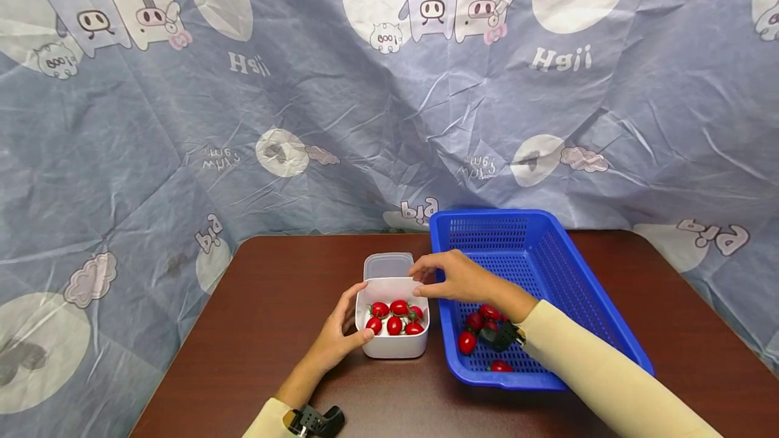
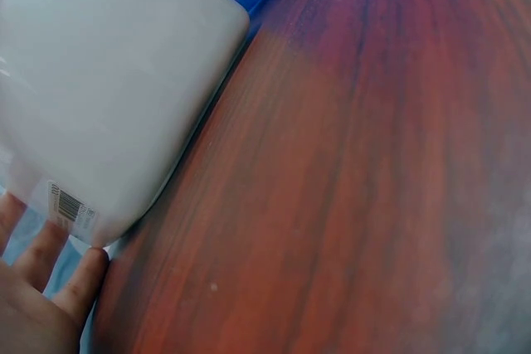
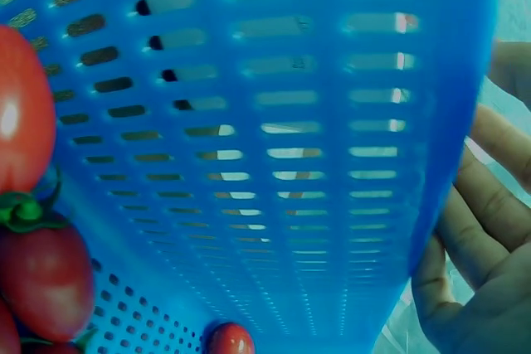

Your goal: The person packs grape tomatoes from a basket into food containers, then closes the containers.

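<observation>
A white plastic container [image 1: 395, 347] stands on the table with several red cherry tomatoes [image 1: 394, 325] inside, some with green stems. My left hand [image 1: 331, 340] is at its left side, the thumb by the front corner and the index finger by the rear. In the left wrist view, fairly straight fingers [image 2: 79, 283] touch the container's wall near a barcode label. Over the container's right rear rim, my right hand [image 1: 456, 276] hovers with bent, parted fingers and nothing visible between them. The right wrist view shows its fingers [image 3: 489, 196] beyond the basket wall.
A blue perforated basket [image 1: 599, 289] stands right of the container, under my right forearm. Several cherry tomatoes [image 1: 467, 342] lie in its near left part. A translucent lid or tray [image 1: 389, 265] sits behind the container. A patterned cloth [image 1: 341, 120] hangs behind the brown table [image 1: 274, 289].
</observation>
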Tool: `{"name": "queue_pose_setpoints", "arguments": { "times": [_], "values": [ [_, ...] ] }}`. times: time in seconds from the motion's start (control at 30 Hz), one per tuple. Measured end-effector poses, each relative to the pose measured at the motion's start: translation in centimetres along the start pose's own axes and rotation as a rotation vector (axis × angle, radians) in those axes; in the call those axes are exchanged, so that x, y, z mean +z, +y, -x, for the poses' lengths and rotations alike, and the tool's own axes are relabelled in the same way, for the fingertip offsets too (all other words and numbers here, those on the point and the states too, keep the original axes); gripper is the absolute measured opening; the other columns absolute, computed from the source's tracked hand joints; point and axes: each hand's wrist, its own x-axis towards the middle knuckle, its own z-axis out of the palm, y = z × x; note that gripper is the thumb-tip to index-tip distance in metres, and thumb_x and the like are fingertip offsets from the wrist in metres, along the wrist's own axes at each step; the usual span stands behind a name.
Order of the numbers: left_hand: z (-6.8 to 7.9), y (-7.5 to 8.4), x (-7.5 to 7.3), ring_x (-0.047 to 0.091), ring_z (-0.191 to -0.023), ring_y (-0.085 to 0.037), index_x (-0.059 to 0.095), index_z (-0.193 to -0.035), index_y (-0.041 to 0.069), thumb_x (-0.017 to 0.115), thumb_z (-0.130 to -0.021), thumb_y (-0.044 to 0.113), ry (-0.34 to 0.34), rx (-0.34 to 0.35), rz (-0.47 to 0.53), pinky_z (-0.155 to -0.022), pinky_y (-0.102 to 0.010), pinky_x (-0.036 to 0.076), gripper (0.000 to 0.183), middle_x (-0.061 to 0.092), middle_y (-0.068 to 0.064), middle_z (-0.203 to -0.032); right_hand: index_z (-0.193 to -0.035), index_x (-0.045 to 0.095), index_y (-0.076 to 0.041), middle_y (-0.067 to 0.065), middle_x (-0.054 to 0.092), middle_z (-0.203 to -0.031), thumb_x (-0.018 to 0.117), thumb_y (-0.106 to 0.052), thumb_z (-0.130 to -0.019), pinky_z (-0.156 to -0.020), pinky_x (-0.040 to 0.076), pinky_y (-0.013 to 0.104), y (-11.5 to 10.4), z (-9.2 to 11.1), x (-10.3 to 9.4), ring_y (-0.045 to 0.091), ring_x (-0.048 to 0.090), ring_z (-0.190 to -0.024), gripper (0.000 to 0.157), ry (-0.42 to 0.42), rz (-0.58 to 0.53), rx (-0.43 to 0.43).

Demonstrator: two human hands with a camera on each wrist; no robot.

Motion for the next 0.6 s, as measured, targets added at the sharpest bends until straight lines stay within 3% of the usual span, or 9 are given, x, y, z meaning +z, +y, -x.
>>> {"name": "queue_pose_setpoints", "arguments": {
  "times": [0.3, 0.6],
  "values": [
    [0.0, 0.0, -0.1, 0.044, -0.129, -0.038, 0.027, -0.150, 0.021, 0.070, -0.085, 0.019, -0.005, 0.009, 0.000, -0.100, -0.057, 0.037, 0.079, 0.038, -0.013, -0.148, -0.108, 0.070, -0.013, 0.004, 0.072, -0.095, 0.074, -0.020, -0.086, -0.079, 0.053, 0.038, 0.6, -0.6, -1.3, 0.014, 0.067, -0.087, 0.023, 0.075, -0.128, 0.026],
    [0.0, 0.2, 0.1, 0.043, -0.130, -0.040, 0.027, -0.150, 0.020, 0.070, -0.085, 0.018, -0.007, -0.006, 0.013, -0.100, -0.058, 0.036, 0.079, 0.037, -0.013, -0.149, -0.101, 0.072, -0.015, 0.000, 0.072, -0.095, 0.075, -0.019, -0.084, -0.081, 0.052, 0.042, 2.1, -1.2, -2.5, 0.013, 0.066, -0.088, 0.018, 0.213, -0.089, 0.084]
  ]
}}
